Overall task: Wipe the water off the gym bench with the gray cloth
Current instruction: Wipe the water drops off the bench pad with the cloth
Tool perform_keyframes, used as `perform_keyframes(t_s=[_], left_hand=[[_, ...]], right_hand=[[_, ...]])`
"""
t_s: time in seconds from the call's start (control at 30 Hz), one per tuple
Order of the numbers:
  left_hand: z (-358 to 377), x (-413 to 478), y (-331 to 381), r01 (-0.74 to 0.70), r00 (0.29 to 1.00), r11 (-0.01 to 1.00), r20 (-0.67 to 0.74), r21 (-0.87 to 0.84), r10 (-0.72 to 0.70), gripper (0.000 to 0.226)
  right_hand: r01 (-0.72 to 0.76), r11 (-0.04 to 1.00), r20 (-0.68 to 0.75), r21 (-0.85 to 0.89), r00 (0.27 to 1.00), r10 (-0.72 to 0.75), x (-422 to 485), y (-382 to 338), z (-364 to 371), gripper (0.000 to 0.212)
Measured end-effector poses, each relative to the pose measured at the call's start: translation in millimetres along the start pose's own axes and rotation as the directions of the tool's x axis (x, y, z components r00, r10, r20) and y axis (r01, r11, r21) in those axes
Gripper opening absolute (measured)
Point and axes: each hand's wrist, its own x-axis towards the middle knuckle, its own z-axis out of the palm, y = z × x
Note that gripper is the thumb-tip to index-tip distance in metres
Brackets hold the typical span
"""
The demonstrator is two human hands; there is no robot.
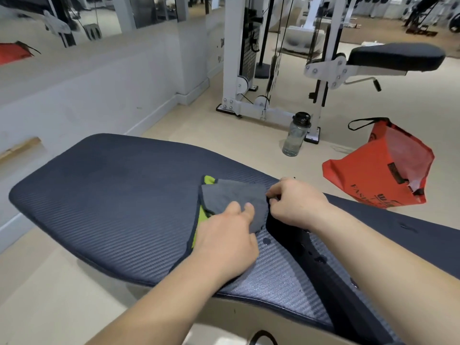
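The dark ribbed gym bench (104,195) fills the middle of the view. On it lies the gray cloth (234,195), folded, with a lime-green underside showing at its left edge. My left hand (226,242) rests on the cloth's near part, fingers pressing into it. My right hand (296,202) pinches the cloth's right edge, just above the dark gap between the bench pads. Water drops (267,241) sit on the pad close to the gap, near my wrists.
A clear water bottle (295,135) with a black lid stands on the floor beyond the bench. An orange bag (378,170) lies at the right. A white cable machine (251,70) and a padded seat (395,57) stand further back. A white wall runs along the left.
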Motion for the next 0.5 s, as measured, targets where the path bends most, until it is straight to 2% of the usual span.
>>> perform_keyframes(t_s=[0.07, 0.17, 0.23, 0.3, 0.4, 0.43, 0.5], left_hand=[[1, 24, -9, 0.028, 0.999, 1.000, -0.036, 0.001, -0.028, 0.058], [-2, 53, -32, 0.198, 0.977, 0.979, -0.083, 0.040, -0.194, 0.055], [3, 61, -29, 0.245, 0.966, 0.968, -0.096, 0.049, -0.240, 0.056], [8, 59, -11, 0.183, 0.979, 0.983, -0.093, 0.030, -0.179, 0.056], [17, 50, 6, -0.059, 0.993, 0.998, -0.102, -0.023, 0.056, 0.051], [16, 52, 3, -0.094, 0.989, 0.994, -0.117, -0.050, 0.088, 0.049], [12, 68, -14, -0.046, 0.988, 0.998, -0.149, -0.047, 0.038, 0.049]], right_hand=[[0.007, 1.000, 0.012, 0.022, 1.000, -0.007, 0, 3, 0, 0.030], [0.032, 0.996, -0.001, 0.088, 1.000, -0.032, -1, 11, 1, 0.032], [0.042, 0.991, -0.032, 0.127, 0.999, -0.038, -1, 19, 0, 0.029], [0.041, 0.989, -0.048, 0.139, 0.998, -0.034, -3, 28, -2, 0.028], [0.019, 0.990, -0.060, 0.141, 0.998, -0.010, -8, 43, -6, 0.028], [0.009, 0.988, -0.059, 0.153, 0.998, 0.000, -9, 45, -8, 0.030], [-0.002, 0.983, -0.060, 0.185, 0.998, 0.013, -12, 47, -11, 0.034]])
